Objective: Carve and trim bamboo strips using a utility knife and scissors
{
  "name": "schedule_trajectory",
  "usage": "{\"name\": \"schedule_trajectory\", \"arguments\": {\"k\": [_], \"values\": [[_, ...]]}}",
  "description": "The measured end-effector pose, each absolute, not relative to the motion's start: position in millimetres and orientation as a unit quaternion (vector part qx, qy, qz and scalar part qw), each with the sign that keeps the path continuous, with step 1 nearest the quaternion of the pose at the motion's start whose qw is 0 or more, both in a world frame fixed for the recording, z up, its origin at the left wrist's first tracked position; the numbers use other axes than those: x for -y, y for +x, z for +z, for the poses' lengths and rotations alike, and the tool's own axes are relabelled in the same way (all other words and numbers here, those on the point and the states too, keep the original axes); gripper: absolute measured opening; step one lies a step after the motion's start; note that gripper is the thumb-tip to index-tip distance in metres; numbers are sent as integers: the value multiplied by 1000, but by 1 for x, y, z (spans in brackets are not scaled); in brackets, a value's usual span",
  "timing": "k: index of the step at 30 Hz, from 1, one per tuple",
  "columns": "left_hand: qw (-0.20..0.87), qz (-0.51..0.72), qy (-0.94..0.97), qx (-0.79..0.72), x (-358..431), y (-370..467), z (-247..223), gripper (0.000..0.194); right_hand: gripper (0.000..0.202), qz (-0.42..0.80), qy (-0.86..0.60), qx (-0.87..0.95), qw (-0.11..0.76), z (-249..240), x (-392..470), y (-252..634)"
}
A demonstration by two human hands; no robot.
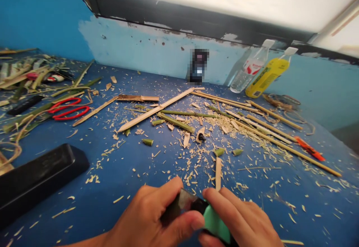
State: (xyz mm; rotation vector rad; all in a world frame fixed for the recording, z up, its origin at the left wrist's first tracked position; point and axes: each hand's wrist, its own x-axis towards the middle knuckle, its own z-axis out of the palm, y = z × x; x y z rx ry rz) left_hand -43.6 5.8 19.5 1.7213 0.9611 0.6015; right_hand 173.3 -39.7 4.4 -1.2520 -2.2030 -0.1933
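Both hands meet low in the head view over a blue tabletop [134, 164]. My left hand [151, 221] pinches the dark blade end of a small tool [186, 201] between thumb and fingers. My right hand [241, 222] grips the same tool by its green handle [214, 222]. A short bamboo piece [218, 173] lies on the table just beyond the fingertips. Wood shavings are scattered all around the hands.
Long split bamboo strips [269, 127] and green stalks [176, 122] lie across the middle and right. Red scissors [68, 108] sit at left, a black block [36, 178] at near left. Two plastic bottles [266, 75] lean on the blue wall; an orange cutter [310, 148] lies at right.
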Motion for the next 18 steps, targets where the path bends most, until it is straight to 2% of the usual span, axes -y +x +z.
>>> {"name": "schedule_trajectory", "arguments": {"k": [5, 18], "values": [[433, 252, 755, -424, -6, -43, 28, 36, 41, -21, -427, 843, 327, 7, 26, 171], [283, 278, 817, -418, 2, -43, 26, 47, 49, 4, -436, 843, 315, 16, 29, 169]]}}
